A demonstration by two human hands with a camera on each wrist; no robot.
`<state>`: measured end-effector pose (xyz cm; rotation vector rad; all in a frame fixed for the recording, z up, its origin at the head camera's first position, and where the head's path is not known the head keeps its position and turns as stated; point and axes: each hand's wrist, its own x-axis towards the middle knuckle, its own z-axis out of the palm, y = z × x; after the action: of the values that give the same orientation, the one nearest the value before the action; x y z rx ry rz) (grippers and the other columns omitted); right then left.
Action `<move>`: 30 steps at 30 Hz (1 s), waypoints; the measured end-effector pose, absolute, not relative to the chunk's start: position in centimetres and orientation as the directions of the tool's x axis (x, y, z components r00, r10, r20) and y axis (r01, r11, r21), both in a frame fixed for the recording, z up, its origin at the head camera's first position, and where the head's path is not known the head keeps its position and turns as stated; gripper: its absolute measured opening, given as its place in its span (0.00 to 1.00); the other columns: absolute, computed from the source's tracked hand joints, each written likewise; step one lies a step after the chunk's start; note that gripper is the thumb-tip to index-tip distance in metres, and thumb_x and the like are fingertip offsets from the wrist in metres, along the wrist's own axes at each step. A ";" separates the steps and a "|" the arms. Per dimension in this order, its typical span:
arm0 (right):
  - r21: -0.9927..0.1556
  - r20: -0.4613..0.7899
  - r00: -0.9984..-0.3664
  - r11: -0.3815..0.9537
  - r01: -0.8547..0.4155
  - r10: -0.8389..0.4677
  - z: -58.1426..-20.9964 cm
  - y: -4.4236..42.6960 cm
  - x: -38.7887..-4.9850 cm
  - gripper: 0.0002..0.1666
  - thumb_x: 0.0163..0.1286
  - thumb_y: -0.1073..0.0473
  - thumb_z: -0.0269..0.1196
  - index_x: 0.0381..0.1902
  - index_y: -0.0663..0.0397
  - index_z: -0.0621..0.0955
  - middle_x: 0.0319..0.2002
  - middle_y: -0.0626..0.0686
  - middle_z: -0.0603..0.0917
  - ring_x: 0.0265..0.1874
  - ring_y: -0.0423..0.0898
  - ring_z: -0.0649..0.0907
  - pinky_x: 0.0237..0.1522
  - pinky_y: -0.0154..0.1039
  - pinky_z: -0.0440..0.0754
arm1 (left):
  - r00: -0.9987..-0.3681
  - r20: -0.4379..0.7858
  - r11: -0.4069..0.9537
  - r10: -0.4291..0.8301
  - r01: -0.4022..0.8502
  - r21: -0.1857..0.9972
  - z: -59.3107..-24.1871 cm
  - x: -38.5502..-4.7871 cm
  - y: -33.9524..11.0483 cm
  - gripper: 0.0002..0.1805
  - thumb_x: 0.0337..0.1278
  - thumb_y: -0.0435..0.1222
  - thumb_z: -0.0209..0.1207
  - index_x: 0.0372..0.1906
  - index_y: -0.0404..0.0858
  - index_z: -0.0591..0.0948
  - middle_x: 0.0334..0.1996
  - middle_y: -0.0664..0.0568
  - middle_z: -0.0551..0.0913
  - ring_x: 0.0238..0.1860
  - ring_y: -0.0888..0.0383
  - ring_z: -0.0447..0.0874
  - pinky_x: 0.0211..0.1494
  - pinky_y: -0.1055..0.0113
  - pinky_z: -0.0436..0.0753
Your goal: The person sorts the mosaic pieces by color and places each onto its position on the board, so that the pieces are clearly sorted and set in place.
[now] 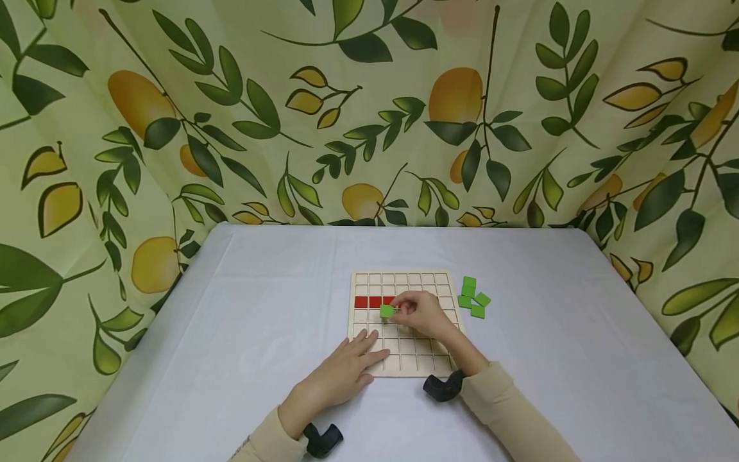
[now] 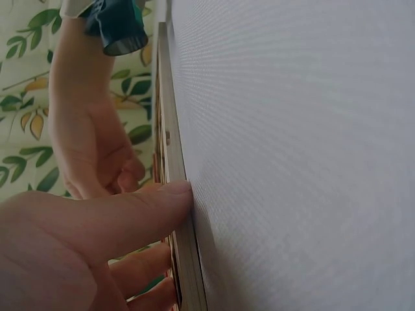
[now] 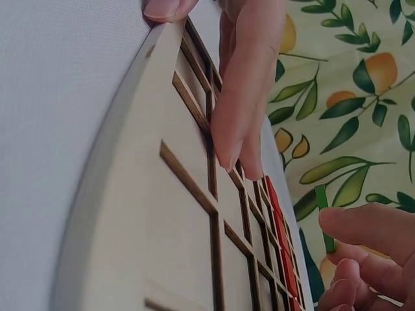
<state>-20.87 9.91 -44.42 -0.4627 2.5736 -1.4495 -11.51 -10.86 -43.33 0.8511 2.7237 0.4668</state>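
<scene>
A pale wooden grid board (image 1: pixel 404 367) lies flat on the table. My right hand (image 1: pixel 426 316) pinches a small green square tile (image 1: pixel 387 311) between thumb and fingers; in the right wrist view that green tile (image 3: pixel 325 221) stands on edge, apart from the board. Red tiles (image 1: pixel 375 302) fill cells at the left of the second row from the far side, partly covered by my right fingers. Spread and fairly straight, the fingers of my left hand (image 1: pixel 340 375) rest on the board's near left part. The left thumb (image 2: pixel 165 197) touches the board's near edge.
Several loose green tiles (image 1: pixel 469 298) lie on the white cloth just right of the board. The white-covered table (image 1: pixel 260 308) stretches out on both sides. A leaf-and-fruit patterned curtain (image 1: pixel 369 128) hangs behind it. Black wrist cameras (image 1: pixel 443 388) sit at both wrists.
</scene>
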 end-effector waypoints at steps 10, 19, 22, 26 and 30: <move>-0.847 0.018 -0.947 0.498 -0.186 -0.321 -44.4 8.6 -20.7 0.14 0.53 0.64 0.71 0.38 0.65 0.84 0.18 0.47 0.73 0.18 0.37 0.69 0.19 0.26 0.66 | -0.798 -0.138 0.781 0.586 0.511 0.358 -43.1 -11.4 -10.8 0.27 0.65 0.39 0.56 0.68 0.50 0.70 0.75 0.46 0.61 0.77 0.46 0.56 0.74 0.43 0.64; -0.856 0.006 -0.940 0.485 -0.181 -0.340 -44.8 7.8 -20.6 0.13 0.55 0.64 0.70 0.39 0.63 0.84 0.18 0.45 0.73 0.17 0.37 0.69 0.19 0.26 0.66 | -0.796 -0.143 0.782 0.588 0.515 0.351 -43.1 -11.4 -10.8 0.27 0.65 0.39 0.56 0.68 0.50 0.70 0.75 0.46 0.61 0.77 0.46 0.56 0.74 0.43 0.64; -0.854 0.015 -0.940 0.486 -0.189 -0.340 -44.7 7.5 -20.5 0.13 0.56 0.63 0.70 0.39 0.63 0.84 0.18 0.46 0.73 0.17 0.38 0.69 0.18 0.26 0.66 | -0.795 -0.140 0.782 0.590 0.519 0.346 -43.1 -11.4 -10.8 0.26 0.65 0.39 0.56 0.68 0.50 0.70 0.75 0.46 0.61 0.77 0.46 0.56 0.74 0.43 0.64; -0.857 0.012 -0.943 0.482 -0.180 -0.332 -44.6 7.1 -20.5 0.13 0.55 0.64 0.70 0.39 0.63 0.85 0.18 0.46 0.73 0.17 0.38 0.69 0.18 0.26 0.65 | -0.794 -0.133 0.780 0.593 0.526 0.339 -43.2 -11.5 -10.8 0.26 0.65 0.39 0.56 0.68 0.50 0.71 0.75 0.45 0.62 0.77 0.45 0.56 0.74 0.44 0.65; -0.852 -0.002 -0.948 0.497 -0.165 -0.318 -44.6 6.6 -20.6 0.13 0.55 0.64 0.70 0.39 0.63 0.85 0.18 0.46 0.73 0.17 0.38 0.69 0.18 0.26 0.64 | -0.793 -0.130 0.779 0.596 0.531 0.332 -43.2 -11.6 -10.8 0.26 0.65 0.39 0.56 0.68 0.50 0.71 0.74 0.45 0.62 0.77 0.45 0.57 0.74 0.44 0.65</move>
<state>-20.61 6.59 -44.62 -0.4192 2.5766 -1.4411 -11.57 -10.78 -43.21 0.8824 2.7447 0.4115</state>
